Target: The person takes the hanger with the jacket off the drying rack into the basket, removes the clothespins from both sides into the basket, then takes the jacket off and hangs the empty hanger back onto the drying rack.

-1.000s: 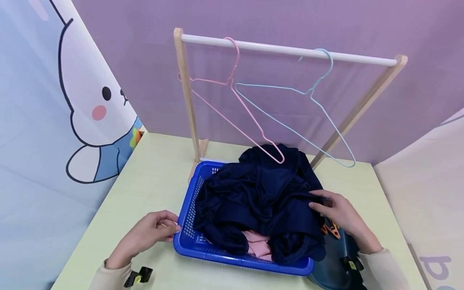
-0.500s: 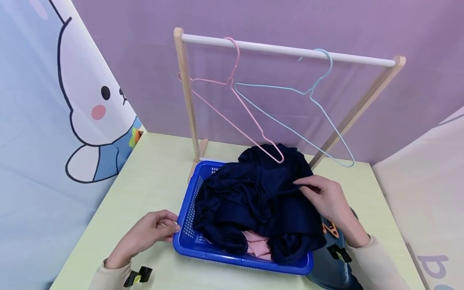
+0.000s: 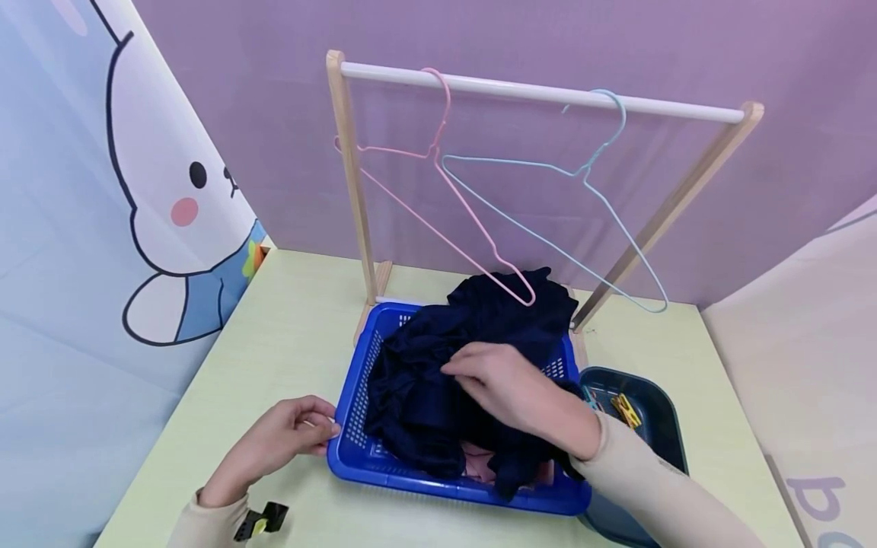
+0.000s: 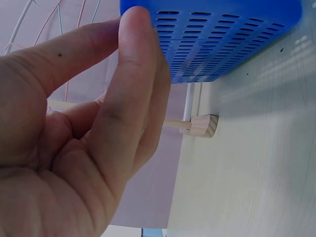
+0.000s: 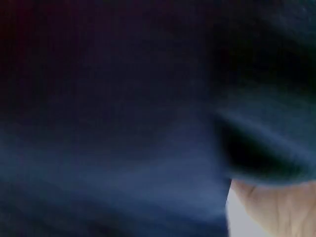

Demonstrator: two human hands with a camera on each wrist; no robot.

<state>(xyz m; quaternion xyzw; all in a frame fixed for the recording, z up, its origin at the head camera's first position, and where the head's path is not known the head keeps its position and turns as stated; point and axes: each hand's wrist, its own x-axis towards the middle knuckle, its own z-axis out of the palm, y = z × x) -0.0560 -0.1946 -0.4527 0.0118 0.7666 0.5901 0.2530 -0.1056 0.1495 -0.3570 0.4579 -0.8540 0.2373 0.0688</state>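
Observation:
A dark navy garment (image 3: 418,411) lies heaped in a blue plastic basket (image 3: 411,487), part of it over the basket's back edge. My right hand (image 3: 510,388) reaches over the heap and pinches a fold of the navy cloth between thumb and fingers. In the right wrist view the navy cloth (image 5: 108,168) fills nearly everything, blurred. My left hand (image 3: 291,434) pinches the left rim of the basket, with thumb and fingertips at its edge in the left wrist view. A piece of pink cloth (image 3: 477,462) shows beneath the navy garment.
Behind the basket stands a wooden rack with a white bar (image 3: 521,90). A pink hanger (image 3: 438,152) and a light blue hanger (image 3: 585,171) hang from it. At the right, partly under my right forearm, is a dark tray (image 3: 674,426) with clothespins (image 3: 626,411).
My right hand has moved left across the basket, drawing the navy cloth with it. The basket's right side and more of the dark tray now show. My left hand stays on the rim.

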